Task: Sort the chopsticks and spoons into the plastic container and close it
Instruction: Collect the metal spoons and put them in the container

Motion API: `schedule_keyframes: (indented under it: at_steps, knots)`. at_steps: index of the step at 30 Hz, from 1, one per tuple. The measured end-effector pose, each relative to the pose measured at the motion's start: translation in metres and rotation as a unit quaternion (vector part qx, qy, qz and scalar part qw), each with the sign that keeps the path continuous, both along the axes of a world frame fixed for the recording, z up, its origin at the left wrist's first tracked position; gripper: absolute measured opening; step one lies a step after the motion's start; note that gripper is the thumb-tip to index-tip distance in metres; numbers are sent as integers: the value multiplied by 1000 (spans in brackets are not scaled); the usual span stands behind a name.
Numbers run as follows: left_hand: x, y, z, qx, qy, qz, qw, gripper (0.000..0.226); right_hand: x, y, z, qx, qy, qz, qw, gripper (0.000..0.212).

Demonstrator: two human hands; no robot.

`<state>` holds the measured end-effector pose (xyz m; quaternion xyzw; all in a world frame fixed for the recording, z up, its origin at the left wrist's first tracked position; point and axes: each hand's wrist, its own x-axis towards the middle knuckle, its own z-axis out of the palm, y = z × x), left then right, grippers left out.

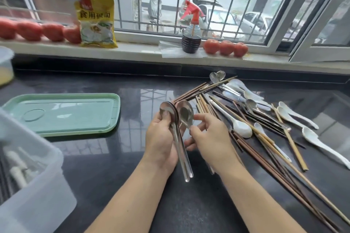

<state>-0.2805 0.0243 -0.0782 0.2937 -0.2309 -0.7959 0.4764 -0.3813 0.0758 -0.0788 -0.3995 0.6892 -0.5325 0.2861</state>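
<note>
My left hand (pixel 161 138) grips a stack of metal spoons (pixel 180 159), thumb pressed on the top bowl, handles pointing toward me. My right hand (pixel 210 136) pinches another metal spoon (pixel 186 115) by its neck, bowl up, right beside the stack. To the right lies a heap of wooden chopsticks (pixel 251 138) mixed with white ceramic spoons (pixel 310 136) and more metal spoons (pixel 251 105). The translucent plastic container (pixel 30 181) stands open at the lower left with some utensils inside. Its green lid (pixel 64 113) lies flat on the dark counter behind it.
On the window sill sit rows of tomatoes (pixel 225 47), a yellow food packet (pixel 96 21) and a spray bottle (pixel 191 32). Another lidded tub (pixel 5 64) shows at the far left edge. The black counter (pixel 117 161) spreads between lid and hands.
</note>
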Motion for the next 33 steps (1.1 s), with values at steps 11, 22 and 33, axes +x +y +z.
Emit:
schedule_keyframes:
  at_steps: [11, 22, 33]
  knots:
    - [1, 2, -1, -37, -66, -27, 997, 35, 2, 0, -7, -23, 69, 113, 991, 26]
    - [-5, 0, -10, -43, -58, 9, 997, 23, -39, 9, 10, -29, 299, -109, 948, 14]
    - [-11, -6, -14, -66, -80, -28, 994, 22, -205, 15, 16, 331, 444, -128, 823, 11]
